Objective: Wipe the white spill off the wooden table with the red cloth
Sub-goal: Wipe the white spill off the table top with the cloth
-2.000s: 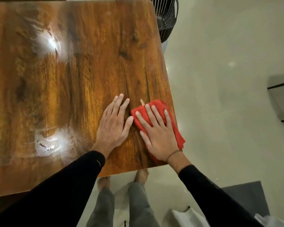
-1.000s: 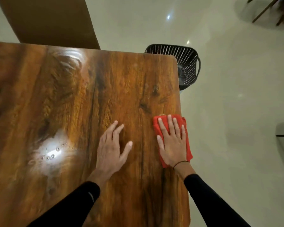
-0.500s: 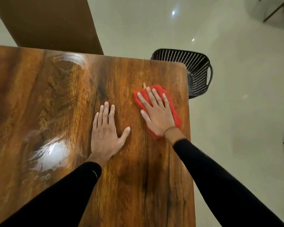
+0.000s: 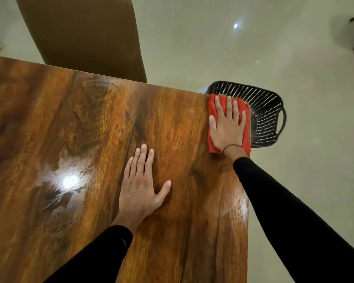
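The right grip [image 4: 227,125] lies flat, fingers spread and unclenched, pressing the one red cloth [image 4: 213,111] onto the far right corner of the wooden worktop [image 4: 172,123]. The cloth sticks out past the fingertips and along both sides of the palm, and its right border reaches the worktop's right edge. Just beyond that edge, right of the grip, one black perforated basket [image 4: 266,111] stands on the pale floor [image 4: 305,160], which lies bare further right. The left grip [image 4: 140,188] rests palm down, released and holding nothing, nearer and left of the right one, well apart. Left of it wide bare wood stretches, with one whitish glare patch [image 4: 67,180]; whether it is spill I cannot tell. One brown chair [image 4: 86,33] stands behind the far edge.
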